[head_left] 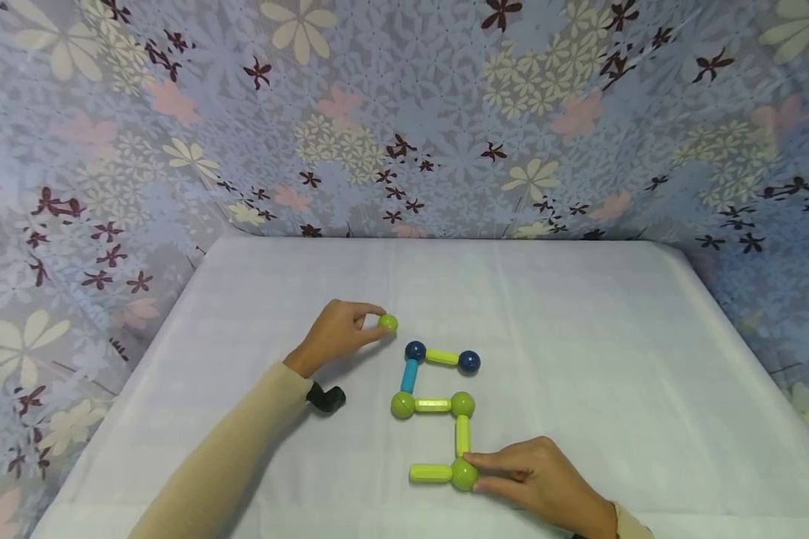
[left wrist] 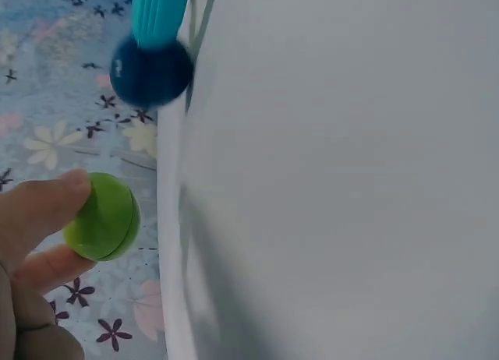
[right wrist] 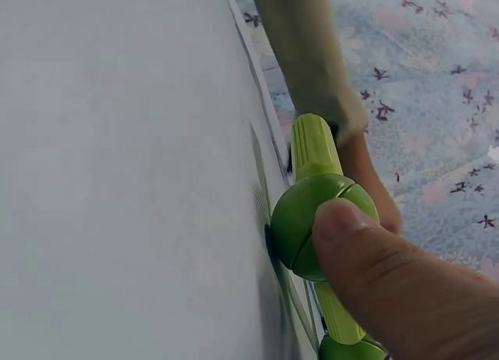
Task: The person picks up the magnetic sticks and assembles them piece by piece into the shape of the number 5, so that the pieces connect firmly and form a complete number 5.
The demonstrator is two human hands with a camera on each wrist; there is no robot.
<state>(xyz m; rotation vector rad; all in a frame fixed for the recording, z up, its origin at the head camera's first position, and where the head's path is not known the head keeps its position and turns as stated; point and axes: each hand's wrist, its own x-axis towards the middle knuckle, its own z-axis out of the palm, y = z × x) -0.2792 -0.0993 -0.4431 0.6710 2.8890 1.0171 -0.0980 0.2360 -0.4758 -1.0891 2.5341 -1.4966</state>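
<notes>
My left hand (head_left: 337,334) pinches a loose green ball (head_left: 387,323) between thumb and forefinger, up and left of a chain of balls and rods. In the left wrist view that green ball (left wrist: 105,217) sits between the fingertips, apart from a dark blue ball (left wrist: 151,72). My right hand (head_left: 546,479) grips the chain's lowest green ball (head_left: 464,474). From this ball a green rod (head_left: 431,473) points left and another green rod (head_left: 463,436) runs up to a second green ball (head_left: 462,405). A blue rod (head_left: 409,376) links the green part to the upper dark blue ball (head_left: 415,351).
The chain lies on a white-covered table (head_left: 580,322). A second dark blue ball (head_left: 469,362) ends its upper green rod (head_left: 442,356). Floral cloth (head_left: 404,112) hangs behind and beside the table. A black strap piece (head_left: 326,398) sticks out at the left cuff.
</notes>
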